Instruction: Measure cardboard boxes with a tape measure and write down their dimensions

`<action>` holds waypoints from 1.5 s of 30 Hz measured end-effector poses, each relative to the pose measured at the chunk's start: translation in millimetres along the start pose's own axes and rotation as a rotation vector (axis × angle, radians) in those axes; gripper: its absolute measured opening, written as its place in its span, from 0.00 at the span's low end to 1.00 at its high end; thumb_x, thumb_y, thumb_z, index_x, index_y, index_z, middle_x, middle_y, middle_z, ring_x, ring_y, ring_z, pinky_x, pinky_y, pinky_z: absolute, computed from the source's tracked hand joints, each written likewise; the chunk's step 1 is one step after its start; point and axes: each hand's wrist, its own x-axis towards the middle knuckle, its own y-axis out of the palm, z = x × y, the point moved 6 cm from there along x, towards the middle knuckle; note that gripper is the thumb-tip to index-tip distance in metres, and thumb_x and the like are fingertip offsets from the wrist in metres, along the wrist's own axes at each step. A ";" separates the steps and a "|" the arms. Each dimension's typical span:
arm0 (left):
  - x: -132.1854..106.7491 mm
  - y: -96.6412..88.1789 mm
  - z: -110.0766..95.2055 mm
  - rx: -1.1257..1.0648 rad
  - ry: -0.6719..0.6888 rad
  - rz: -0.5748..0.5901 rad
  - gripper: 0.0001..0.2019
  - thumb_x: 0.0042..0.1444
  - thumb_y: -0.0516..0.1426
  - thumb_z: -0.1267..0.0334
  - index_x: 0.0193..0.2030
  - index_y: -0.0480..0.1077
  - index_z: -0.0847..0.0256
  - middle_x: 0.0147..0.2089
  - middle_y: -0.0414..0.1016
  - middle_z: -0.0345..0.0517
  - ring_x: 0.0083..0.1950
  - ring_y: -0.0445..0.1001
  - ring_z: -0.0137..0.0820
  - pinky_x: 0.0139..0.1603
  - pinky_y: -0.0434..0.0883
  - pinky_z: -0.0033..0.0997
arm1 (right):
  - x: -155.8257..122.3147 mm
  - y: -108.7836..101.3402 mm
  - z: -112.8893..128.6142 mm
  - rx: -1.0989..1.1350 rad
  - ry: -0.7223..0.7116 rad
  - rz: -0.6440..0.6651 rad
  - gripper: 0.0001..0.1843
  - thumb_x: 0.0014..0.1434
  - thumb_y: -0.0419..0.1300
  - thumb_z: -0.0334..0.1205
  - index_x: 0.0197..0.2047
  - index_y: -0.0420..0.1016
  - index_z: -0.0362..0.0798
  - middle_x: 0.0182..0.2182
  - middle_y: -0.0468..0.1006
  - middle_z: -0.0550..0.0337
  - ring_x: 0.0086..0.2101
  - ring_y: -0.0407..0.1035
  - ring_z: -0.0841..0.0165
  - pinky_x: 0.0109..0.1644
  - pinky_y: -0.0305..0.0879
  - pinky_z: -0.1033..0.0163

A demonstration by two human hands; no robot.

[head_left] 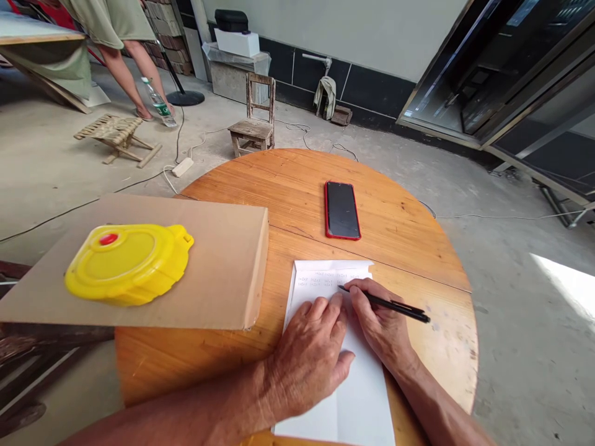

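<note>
A white sheet of paper (357,396) lies on the round wooden table (288,198), with lines of small writing near its top edge. My left hand (309,356) lies flat on the paper, fingers stretched out, holding it down. My right hand (381,322) is closed round a black pen (390,305), its tip touching the paper just below the written lines. A phone in a red case (342,209) lies face up, screen dark, beyond the paper.
A brown cardboard box (223,272) overhangs the table's left side with a yellow round lidded container (127,263) on it. On the floor stand a small wooden chair (253,127), a folding stool (116,136) and a cabled power strip (182,167). Another person's legs (134,68) show far left.
</note>
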 end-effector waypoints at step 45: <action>1.8 1.1 1.9 -0.014 -0.031 0.026 0.21 0.57 0.60 0.60 0.56 0.68 0.66 0.64 0.66 0.56 0.55 0.65 0.46 0.55 0.69 0.48 | -1.0 -3.2 2.8 -0.058 -0.013 -0.013 0.09 0.64 0.56 0.38 0.36 0.77 0.49 0.29 0.79 0.61 0.27 0.70 0.70 0.32 0.67 0.65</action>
